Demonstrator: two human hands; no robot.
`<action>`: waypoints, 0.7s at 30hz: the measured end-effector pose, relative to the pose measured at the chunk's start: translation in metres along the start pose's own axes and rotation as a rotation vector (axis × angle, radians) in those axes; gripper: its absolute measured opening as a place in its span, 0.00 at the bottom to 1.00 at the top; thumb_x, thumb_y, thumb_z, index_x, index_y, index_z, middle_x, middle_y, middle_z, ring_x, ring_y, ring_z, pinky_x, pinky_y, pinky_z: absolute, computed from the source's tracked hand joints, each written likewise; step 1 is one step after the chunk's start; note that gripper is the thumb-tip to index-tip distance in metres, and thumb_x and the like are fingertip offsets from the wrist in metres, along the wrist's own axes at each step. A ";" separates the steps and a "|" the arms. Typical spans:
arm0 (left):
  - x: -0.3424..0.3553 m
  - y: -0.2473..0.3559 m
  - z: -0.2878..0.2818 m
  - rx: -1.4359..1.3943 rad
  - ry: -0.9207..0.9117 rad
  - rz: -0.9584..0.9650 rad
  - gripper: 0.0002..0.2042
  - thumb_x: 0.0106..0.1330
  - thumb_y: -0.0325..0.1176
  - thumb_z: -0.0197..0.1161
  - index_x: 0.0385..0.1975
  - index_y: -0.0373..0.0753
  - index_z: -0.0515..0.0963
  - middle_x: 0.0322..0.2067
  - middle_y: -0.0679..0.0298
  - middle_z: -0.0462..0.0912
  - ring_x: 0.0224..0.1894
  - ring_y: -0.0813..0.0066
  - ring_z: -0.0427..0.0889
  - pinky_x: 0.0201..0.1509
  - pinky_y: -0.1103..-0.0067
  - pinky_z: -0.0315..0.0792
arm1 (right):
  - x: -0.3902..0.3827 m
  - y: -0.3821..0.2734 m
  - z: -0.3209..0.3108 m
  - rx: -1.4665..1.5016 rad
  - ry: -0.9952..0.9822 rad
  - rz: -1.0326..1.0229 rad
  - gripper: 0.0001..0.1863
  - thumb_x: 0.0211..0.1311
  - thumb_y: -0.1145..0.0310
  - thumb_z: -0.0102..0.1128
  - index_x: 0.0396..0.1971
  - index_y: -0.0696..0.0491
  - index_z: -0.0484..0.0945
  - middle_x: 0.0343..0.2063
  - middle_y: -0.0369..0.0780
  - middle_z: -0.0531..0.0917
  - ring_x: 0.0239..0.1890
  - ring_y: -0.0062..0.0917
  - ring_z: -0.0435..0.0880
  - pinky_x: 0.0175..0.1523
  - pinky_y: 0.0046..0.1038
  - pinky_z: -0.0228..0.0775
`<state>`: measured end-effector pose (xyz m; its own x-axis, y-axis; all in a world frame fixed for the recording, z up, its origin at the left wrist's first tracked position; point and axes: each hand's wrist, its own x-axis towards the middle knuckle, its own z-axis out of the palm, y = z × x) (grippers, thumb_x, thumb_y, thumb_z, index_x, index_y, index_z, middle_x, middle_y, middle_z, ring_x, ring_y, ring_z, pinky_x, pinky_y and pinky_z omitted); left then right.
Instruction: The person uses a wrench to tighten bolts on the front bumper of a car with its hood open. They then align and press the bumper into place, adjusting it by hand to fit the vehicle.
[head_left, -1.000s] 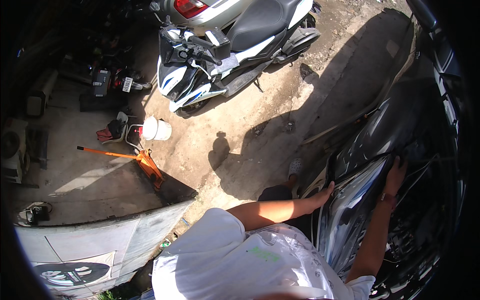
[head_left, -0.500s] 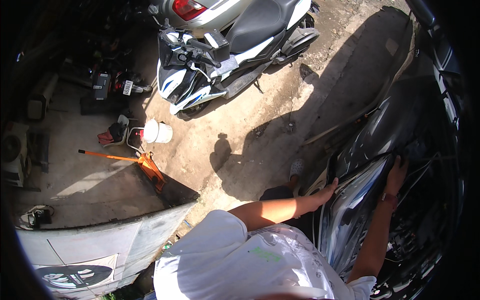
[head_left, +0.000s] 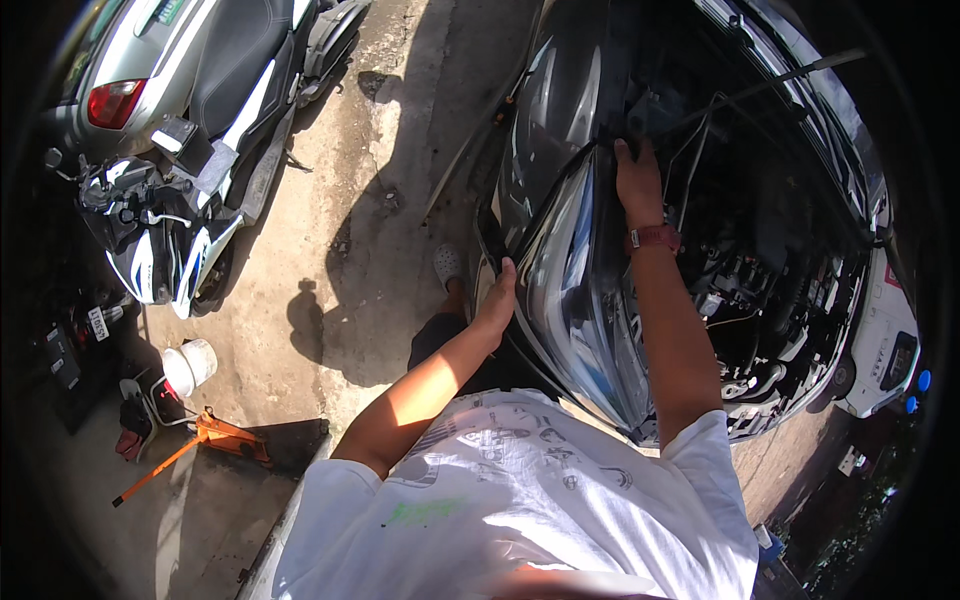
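A long clear headlight (head_left: 572, 285) sits at the front corner of a dark car, between my two hands. My left hand (head_left: 497, 302) is closed at the headlight's outer edge, thumb upward; its other fingers are mostly hidden. Across the lamp, my right hand (head_left: 638, 185) has its fingers bent over the inner upper edge, beside the dark fender (head_left: 556, 105). A red watch (head_left: 655, 238) is on my right wrist. The headlight's back and any fastenings are out of sight.
The engine bay (head_left: 765, 290) lies exposed at the right, with a thin rod crossing it. A scooter (head_left: 215, 150) and a silver car (head_left: 150, 60) stand at the left. Below them are a white bucket (head_left: 190, 367) and an orange floor jack (head_left: 225, 435). A white vehicle (head_left: 885, 355) is at far right.
My view has swung right, so the car now appears nearer the middle and more of the engine bay shows. Both hands stay at the headlight's edges.
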<state>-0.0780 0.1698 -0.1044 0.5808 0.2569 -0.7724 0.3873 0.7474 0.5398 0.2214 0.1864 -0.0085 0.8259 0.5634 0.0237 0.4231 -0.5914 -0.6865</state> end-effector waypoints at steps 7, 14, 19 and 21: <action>-0.008 0.007 -0.001 0.033 0.010 -0.004 0.60 0.68 0.83 0.38 0.84 0.36 0.39 0.84 0.50 0.39 0.86 0.56 0.39 0.86 0.61 0.37 | 0.000 -0.015 -0.005 0.031 -0.075 0.061 0.30 0.78 0.54 0.53 0.67 0.63 0.71 0.64 0.63 0.77 0.66 0.60 0.76 0.71 0.47 0.68; -0.016 -0.007 -0.002 -0.170 0.011 0.033 0.57 0.72 0.80 0.36 0.82 0.31 0.43 0.82 0.45 0.47 0.84 0.51 0.47 0.86 0.61 0.41 | 0.001 0.001 0.004 -0.217 -0.046 -0.203 0.23 0.80 0.56 0.50 0.57 0.62 0.75 0.56 0.62 0.81 0.56 0.62 0.82 0.61 0.53 0.75; -0.026 -0.013 0.000 -0.288 0.003 0.000 0.57 0.73 0.79 0.35 0.81 0.27 0.45 0.80 0.43 0.52 0.83 0.51 0.50 0.86 0.61 0.43 | 0.010 0.006 -0.003 -0.232 -0.150 -0.216 0.26 0.81 0.52 0.48 0.53 0.64 0.78 0.55 0.63 0.81 0.59 0.62 0.78 0.64 0.52 0.72; -0.027 -0.018 0.000 -0.274 -0.018 0.020 0.57 0.73 0.79 0.34 0.81 0.27 0.46 0.80 0.43 0.53 0.83 0.51 0.51 0.86 0.61 0.43 | 0.012 0.005 -0.009 -0.156 -0.182 -0.130 0.29 0.81 0.49 0.47 0.55 0.64 0.77 0.57 0.64 0.80 0.62 0.62 0.76 0.66 0.51 0.69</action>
<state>-0.1004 0.1499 -0.0934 0.5999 0.2645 -0.7551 0.1688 0.8807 0.4426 0.2369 0.1851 -0.0045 0.6862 0.7265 -0.0364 0.5851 -0.5810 -0.5658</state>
